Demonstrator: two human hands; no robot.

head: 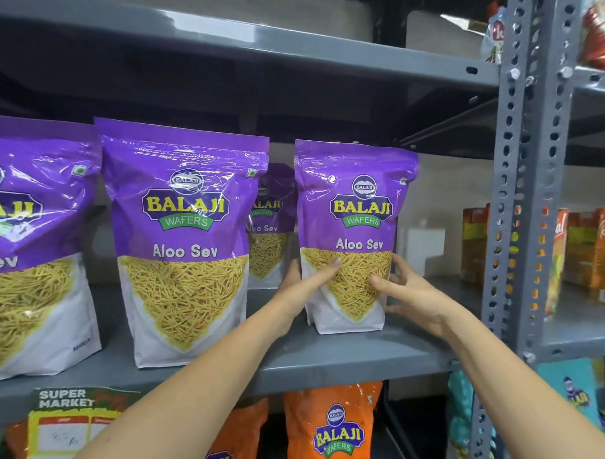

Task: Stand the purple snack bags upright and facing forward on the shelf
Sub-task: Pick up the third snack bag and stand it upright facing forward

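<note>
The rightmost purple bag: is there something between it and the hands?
Nothing visible. The left hand and the right hand already touch the rightmost purple bag on both sides; it stands upright on the shelf, label forward.

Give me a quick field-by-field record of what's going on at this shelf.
Held item: glossy purple Aloo Sev snack bag, upright, label forward
Left hand: on the bag's lower left side
Right hand: on its lower right side
Support: grey metal shelf
Neighbours: two purple bags standing to the left, one behind
Below: orange snack bag
</note>
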